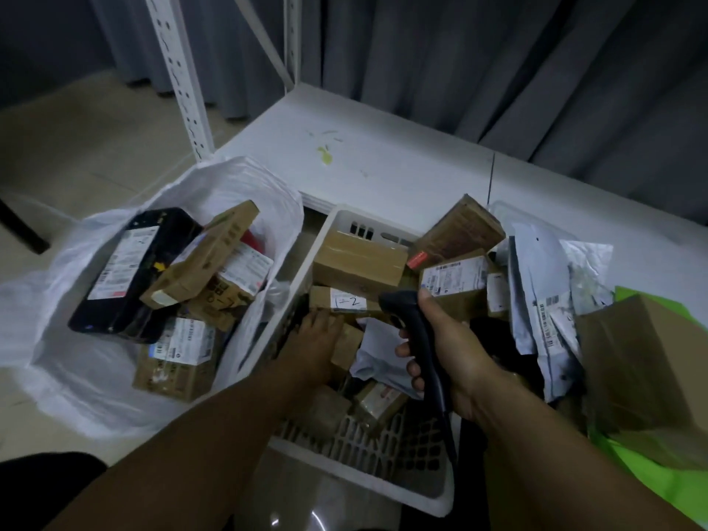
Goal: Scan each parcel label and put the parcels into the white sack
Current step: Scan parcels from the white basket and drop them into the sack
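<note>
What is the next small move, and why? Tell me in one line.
Probably close the left hand on the small parcel marked 1-2 and tilt its label toward the scanner. That hand's fingers lie at its edge in the white basket, and the right hand holds the scanner close beside it.

Inside the white basket (356, 479), the left hand (318, 339) touches a small box (341, 299) marked "1-2". Over the basket, the right hand (456, 354) grips a black scanner (415, 327). Left of the basket, the white sack (76, 377) holds parcels (199, 262).

The black parcel's label (124, 262) is unreadable; green bag (659, 492) cut off.
</note>
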